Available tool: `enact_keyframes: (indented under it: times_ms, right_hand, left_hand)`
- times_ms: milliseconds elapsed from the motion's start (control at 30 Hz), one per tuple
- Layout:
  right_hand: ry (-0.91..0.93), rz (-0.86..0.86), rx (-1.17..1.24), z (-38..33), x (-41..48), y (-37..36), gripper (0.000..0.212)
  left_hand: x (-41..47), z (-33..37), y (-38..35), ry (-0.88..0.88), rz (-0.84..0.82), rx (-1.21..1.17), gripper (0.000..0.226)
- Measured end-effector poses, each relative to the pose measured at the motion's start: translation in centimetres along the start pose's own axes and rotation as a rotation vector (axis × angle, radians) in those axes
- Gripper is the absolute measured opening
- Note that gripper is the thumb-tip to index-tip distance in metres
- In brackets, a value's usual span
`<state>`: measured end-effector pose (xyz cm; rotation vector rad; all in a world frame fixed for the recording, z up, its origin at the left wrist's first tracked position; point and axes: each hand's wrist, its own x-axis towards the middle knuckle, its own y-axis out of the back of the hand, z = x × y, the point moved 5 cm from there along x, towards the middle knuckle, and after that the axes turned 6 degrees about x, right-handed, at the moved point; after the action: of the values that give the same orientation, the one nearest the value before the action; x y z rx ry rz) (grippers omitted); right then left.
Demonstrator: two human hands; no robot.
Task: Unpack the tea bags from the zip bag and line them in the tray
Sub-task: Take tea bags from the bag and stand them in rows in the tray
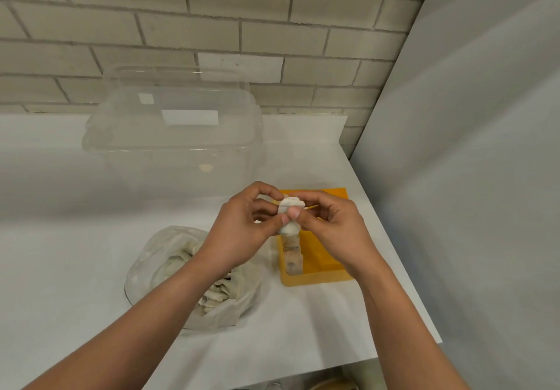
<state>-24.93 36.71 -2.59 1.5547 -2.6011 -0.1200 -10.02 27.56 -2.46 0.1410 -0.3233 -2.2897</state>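
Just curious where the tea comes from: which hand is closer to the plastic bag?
Left. The left hand is just beside the zip bag; the right hand is farther off, over the yellow tray.

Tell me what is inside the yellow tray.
A row of tea bags lies along the yellow tray's left wall. The left hand and right hand, pinching another tea bag, hide its middle.

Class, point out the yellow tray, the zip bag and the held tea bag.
yellow tray (315, 279), head view, front rim.
zip bag (142, 268), head view, clear left side.
held tea bag (288, 229), head view, lower end.
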Motion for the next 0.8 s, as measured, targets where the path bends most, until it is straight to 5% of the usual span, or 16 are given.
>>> enact_keyframes:
  times_ms: [133, 300, 467, 633, 800]
  right_hand:
    - [0.02, 0.125, -0.004, 0.4, 0.0, 1.0, 0.009]
    - [-0.054, 0.074, 0.059, 2.2, 0.6, 1.6, 0.012]
    - [-0.081, 0.244, -0.031, 5.8, 2.9, 3.8, 0.008]
    - [-0.153, 0.208, -0.271, 11.1, 6.3, 5.0, 0.009]
    - [-0.275, 0.109, -0.332, 14.6, 7.9, 4.2, 0.014]
  left_hand:
    - [2.0, -0.2, -0.3, -0.046, 0.0, 0.143, 0.02]
    - [3.5, -1.1, -1.1, -0.033, 0.001, 0.158, 0.017]
    - [5.5, -2.2, -1.5, -0.026, -0.079, 0.462, 0.017]
    - [6.0, -4.6, -3.3, 0.103, -0.413, 0.963, 0.076]
    - [5.7, -5.5, -4.7, 0.157, -0.504, 1.003, 0.097]
